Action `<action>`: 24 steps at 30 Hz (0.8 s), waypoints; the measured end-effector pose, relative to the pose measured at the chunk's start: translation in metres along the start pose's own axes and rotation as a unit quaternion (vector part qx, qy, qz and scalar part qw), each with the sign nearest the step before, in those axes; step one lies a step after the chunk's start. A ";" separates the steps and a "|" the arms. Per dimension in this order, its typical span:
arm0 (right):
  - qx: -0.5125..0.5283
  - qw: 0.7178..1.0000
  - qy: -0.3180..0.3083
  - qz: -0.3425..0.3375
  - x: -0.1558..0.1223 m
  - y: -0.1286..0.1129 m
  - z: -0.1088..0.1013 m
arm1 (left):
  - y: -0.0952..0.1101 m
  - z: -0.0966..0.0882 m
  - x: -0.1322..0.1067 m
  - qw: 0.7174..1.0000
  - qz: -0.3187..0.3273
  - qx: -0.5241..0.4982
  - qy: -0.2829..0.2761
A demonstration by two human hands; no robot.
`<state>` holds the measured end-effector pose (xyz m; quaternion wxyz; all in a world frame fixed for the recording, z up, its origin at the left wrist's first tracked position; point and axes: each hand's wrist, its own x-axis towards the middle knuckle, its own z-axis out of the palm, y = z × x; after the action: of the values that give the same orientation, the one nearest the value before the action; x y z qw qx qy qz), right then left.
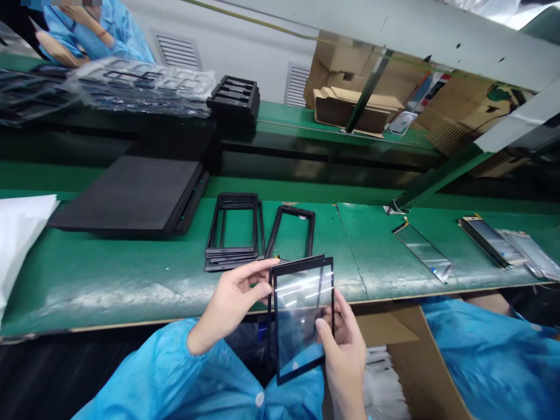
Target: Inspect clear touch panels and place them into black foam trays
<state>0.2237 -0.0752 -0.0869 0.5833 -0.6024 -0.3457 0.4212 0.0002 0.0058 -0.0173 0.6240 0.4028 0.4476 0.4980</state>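
Note:
In front of my chest is a clear glass panel with a black border, upright and slightly tilted. My right hand grips its right edge, thumb on the front and fingers behind. A black frame shows just behind the panel, its top and left edges sticking out. My left hand is closed at the upper left corner of the two, thumb and forefinger on the frame's edge. On the bench beyond lie a stack of black rectangular frames and another black frame, partly hidden by the panel.
A stack of dark foam sheets and white sheets lie at left. Rightward on the green bench are a glass screen and more screens. An open carton and a co-worker's blue sleeve are below.

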 end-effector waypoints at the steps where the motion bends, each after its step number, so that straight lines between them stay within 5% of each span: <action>1: -0.006 1.000 -0.003 0.002 0.000 0.000 0.001 | -0.001 0.000 0.000 1.000 -0.008 -0.005 -0.003; 24: -0.058 0.998 -0.015 0.028 -0.003 -0.010 0.010 | -0.018 -0.003 0.000 0.998 -0.058 -0.023 0.013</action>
<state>0.2144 -0.0731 -0.0759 0.5302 -0.6379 -0.3612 0.4260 0.0020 0.0030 -0.0355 0.6550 0.3556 0.4665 0.4764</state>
